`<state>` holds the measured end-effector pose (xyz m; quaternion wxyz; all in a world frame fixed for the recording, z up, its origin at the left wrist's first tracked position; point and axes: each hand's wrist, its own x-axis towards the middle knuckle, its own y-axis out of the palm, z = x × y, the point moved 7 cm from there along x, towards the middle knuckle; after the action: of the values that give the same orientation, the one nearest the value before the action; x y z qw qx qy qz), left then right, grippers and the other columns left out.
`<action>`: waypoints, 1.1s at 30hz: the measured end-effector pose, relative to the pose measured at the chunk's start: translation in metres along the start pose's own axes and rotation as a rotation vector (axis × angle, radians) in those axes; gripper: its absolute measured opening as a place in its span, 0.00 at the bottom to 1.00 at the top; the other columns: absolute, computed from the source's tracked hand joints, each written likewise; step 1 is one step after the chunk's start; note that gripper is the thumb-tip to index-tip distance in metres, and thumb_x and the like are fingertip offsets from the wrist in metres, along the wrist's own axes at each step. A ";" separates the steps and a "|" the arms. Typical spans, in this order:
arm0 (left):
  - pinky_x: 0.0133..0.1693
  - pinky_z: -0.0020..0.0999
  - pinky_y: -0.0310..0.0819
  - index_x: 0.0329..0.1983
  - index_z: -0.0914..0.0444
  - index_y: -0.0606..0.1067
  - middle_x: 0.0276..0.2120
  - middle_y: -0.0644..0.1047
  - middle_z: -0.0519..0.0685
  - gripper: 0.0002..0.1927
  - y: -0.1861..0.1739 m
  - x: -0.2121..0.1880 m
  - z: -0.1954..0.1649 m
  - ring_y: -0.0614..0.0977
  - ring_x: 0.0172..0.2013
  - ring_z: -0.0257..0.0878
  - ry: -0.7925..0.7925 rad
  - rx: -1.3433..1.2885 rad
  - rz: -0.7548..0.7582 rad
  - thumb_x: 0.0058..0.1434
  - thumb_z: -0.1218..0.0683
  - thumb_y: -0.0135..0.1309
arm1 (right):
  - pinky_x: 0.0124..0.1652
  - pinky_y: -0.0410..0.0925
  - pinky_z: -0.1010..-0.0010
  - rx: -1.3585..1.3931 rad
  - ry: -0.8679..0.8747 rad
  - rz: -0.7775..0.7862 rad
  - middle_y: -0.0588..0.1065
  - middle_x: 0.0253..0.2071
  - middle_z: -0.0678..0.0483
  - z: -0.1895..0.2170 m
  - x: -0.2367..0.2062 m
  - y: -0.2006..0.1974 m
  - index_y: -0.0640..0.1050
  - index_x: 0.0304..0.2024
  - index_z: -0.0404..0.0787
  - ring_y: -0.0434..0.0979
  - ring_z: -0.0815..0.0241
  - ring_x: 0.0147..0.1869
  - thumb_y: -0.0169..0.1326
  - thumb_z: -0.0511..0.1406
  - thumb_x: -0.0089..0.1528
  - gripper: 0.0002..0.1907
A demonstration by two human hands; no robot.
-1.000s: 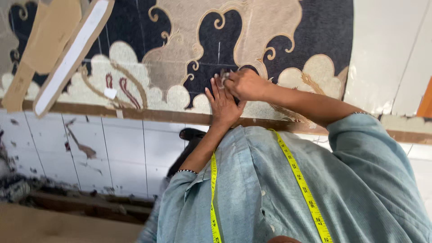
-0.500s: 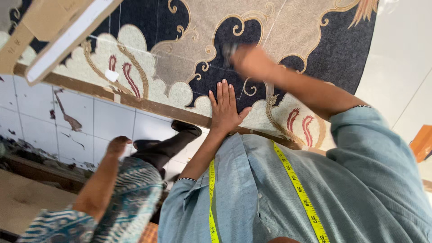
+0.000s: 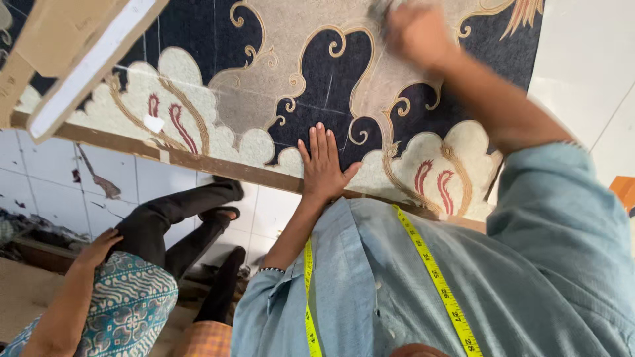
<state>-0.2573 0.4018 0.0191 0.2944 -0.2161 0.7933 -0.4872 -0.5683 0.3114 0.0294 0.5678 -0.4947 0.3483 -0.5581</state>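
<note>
Head view: left hand flat, fingers spread on patterned carpet — right hand blurred, grip unclear.

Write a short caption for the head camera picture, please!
Left hand pressed flat on a patterned carpet, right hand blurred higher up, yellow measuring tape round the neck.

right hand motion-blurred, its grip unreadable; rug cut by top edge; seated person cropped at bottom-left corner
</note>
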 end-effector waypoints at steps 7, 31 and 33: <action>0.69 0.71 0.31 0.73 0.79 0.54 0.75 0.48 0.72 0.57 -0.009 0.004 -0.003 0.44 0.76 0.62 0.015 0.013 -0.018 0.63 0.25 0.43 | 0.39 0.72 0.57 0.059 -0.203 0.026 0.75 0.35 0.49 0.058 -0.007 -0.025 0.75 0.38 0.40 0.80 0.47 0.40 0.57 0.33 0.55 0.09; 0.67 0.72 0.33 0.70 0.81 0.55 0.73 0.49 0.75 0.57 0.000 0.006 0.003 0.46 0.74 0.65 0.031 0.079 -0.002 0.61 0.25 0.45 | 0.36 0.70 0.55 -0.286 0.290 -0.133 0.76 0.33 0.45 -0.154 0.047 -0.067 0.75 0.38 0.39 0.78 0.46 0.38 0.53 0.33 0.67 0.03; 0.66 0.73 0.32 0.69 0.82 0.55 0.72 0.49 0.76 0.58 -0.003 0.007 0.001 0.46 0.74 0.66 0.053 0.076 -0.041 0.60 0.25 0.46 | 0.36 0.71 0.54 -0.283 0.315 -0.177 0.76 0.34 0.46 -0.168 0.050 -0.076 0.76 0.40 0.39 0.79 0.46 0.39 0.55 0.34 0.66 0.04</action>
<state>-0.2615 0.3951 0.0196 0.2713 -0.2077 0.7771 -0.5286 -0.7429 0.2421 0.0640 0.3801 -0.5049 0.4626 -0.6217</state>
